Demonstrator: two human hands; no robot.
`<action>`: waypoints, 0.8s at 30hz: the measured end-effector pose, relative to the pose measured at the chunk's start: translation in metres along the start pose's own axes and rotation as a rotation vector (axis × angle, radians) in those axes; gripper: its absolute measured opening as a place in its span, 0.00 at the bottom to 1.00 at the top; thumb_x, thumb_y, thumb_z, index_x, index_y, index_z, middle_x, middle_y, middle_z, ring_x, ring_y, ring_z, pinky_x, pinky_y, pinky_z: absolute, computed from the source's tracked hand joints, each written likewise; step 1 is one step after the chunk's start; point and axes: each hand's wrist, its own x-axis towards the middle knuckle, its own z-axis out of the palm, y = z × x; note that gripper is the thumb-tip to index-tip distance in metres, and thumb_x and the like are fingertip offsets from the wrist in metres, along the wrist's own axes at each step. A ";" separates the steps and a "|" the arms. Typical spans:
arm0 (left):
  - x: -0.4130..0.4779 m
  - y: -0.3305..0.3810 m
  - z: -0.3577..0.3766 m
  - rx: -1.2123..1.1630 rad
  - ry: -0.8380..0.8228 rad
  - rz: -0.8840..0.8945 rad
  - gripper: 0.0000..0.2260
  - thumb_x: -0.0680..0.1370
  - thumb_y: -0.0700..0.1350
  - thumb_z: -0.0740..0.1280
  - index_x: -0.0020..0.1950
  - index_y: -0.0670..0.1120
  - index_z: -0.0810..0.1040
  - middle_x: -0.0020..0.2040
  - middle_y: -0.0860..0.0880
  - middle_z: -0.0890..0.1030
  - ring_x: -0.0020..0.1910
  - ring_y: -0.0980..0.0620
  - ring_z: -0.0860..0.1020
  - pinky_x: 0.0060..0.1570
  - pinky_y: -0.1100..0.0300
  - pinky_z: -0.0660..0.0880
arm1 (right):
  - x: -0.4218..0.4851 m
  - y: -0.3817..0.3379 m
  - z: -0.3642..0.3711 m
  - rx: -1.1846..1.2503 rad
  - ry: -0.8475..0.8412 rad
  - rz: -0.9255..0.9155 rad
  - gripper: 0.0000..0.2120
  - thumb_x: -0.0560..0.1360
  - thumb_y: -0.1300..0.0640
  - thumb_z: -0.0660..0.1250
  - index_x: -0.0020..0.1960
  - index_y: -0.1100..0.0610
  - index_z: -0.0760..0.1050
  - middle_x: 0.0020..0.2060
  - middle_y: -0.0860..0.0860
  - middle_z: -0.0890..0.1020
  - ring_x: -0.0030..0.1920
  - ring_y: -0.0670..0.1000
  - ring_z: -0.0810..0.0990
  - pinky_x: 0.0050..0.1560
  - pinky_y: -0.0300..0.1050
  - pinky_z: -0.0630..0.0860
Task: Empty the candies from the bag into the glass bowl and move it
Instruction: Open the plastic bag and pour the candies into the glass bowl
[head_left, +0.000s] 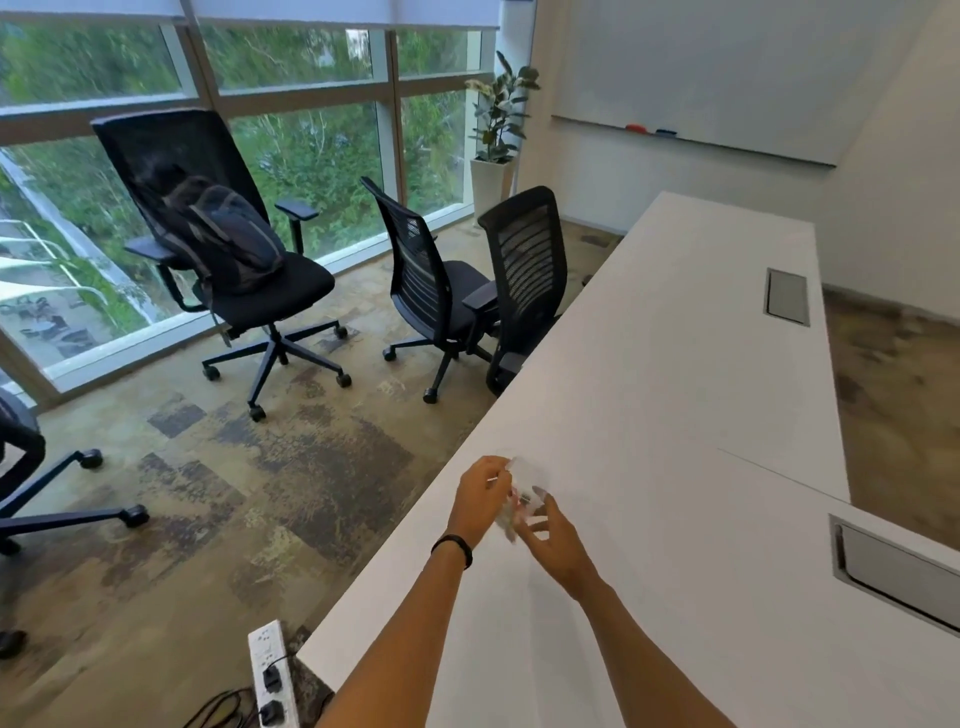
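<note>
Over the smooth white worktop, near its left edge, both hands are meeting around a clear, crinkly plastic bag. Left hand is pinching its upper part; right hand, fingers half curled, is touching its lower side. Its orientation is too blurred to tell.

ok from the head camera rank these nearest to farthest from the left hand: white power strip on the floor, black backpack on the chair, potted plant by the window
1. White power strip, on the floor below and left of the left hand.
2. Black backpack, on a chair, far left.
3. Potted plant, far window corner.
</note>
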 end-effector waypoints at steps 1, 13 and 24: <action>0.001 0.003 0.005 -0.008 -0.007 0.016 0.11 0.80 0.45 0.61 0.57 0.43 0.78 0.56 0.48 0.79 0.52 0.53 0.78 0.44 0.73 0.76 | -0.001 0.002 -0.002 0.002 -0.004 0.010 0.24 0.75 0.46 0.65 0.67 0.47 0.63 0.63 0.50 0.75 0.58 0.51 0.77 0.55 0.41 0.75; 0.012 0.029 0.049 -0.038 -0.089 0.081 0.09 0.79 0.42 0.60 0.49 0.45 0.81 0.50 0.46 0.83 0.49 0.50 0.81 0.48 0.64 0.79 | 0.000 -0.002 -0.031 0.183 0.069 0.019 0.37 0.69 0.48 0.73 0.72 0.52 0.59 0.64 0.52 0.74 0.55 0.49 0.77 0.34 0.32 0.79; 0.011 0.021 0.069 -0.065 -0.292 0.100 0.17 0.75 0.55 0.66 0.61 0.55 0.69 0.57 0.56 0.77 0.60 0.54 0.76 0.60 0.59 0.74 | -0.007 0.001 -0.059 0.162 0.239 0.104 0.22 0.71 0.51 0.72 0.62 0.57 0.71 0.41 0.53 0.79 0.33 0.46 0.77 0.29 0.35 0.75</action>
